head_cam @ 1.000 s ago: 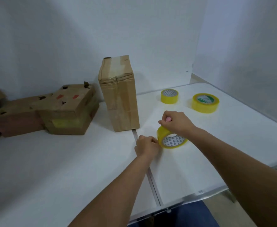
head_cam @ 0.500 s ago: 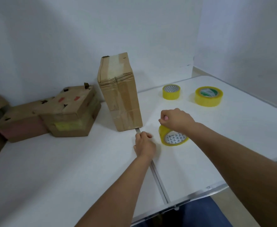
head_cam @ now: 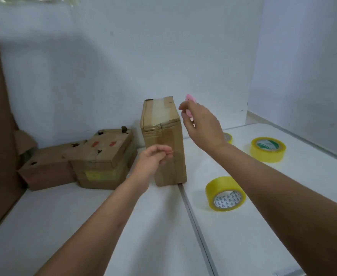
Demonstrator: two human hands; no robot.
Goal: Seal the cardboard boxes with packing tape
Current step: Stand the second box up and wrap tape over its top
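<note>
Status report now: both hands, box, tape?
Left hand pinching a clear tape strip at upright box. Right hand holds pink cutter. Nearest roll on table, nothing blocking.

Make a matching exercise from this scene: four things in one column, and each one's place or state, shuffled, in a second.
Things:
1. upright box
2. nearest tape roll
3. pink object
4. box with red marks

Places or states:
A. lies low on the table, left of the tall one
B. held in the right hand
C. stands on end, clear tape over its top
D. rests tilted on the table, right of the table's seam

Pairs: 1-C, 2-D, 3-B, 4-A
</note>
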